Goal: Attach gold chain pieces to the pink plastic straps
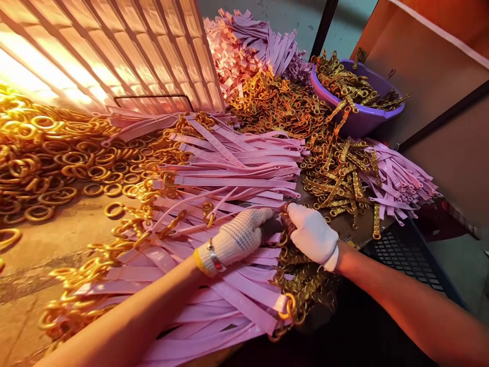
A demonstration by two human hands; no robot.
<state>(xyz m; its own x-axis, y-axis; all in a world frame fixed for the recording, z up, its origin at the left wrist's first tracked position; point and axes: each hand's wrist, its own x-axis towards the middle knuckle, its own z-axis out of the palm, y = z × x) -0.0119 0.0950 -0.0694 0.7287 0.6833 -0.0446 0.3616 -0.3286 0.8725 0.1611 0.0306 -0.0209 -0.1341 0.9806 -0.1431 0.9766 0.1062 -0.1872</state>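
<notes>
My left hand [240, 232], in a white glove with dark dots, reaches over the pile of pink straps [244, 300]. My right hand [311, 232], in a plain white glove, meets it fingertip to fingertip. Both hands are closed, with dark brown coverings at the fingertips. What they pinch between them is hidden. Below my right hand hang gold braided links [305, 280] at the strap ends. Linked gold rings [290, 307] sit at one strap's end near the front edge. More pink straps [240, 178] lie just beyond my hands, with gold rings at their left ends.
Loose gold rings [42, 168] are heaped on the left. Gold braided pieces [336, 178] lie at right, beside a purple basin [376, 120] filled with more. Pink strap bundles [401, 178] lie beyond. A pale ribbed panel [153, 51] stands at the back; a dark crate [408, 255] sits at lower right.
</notes>
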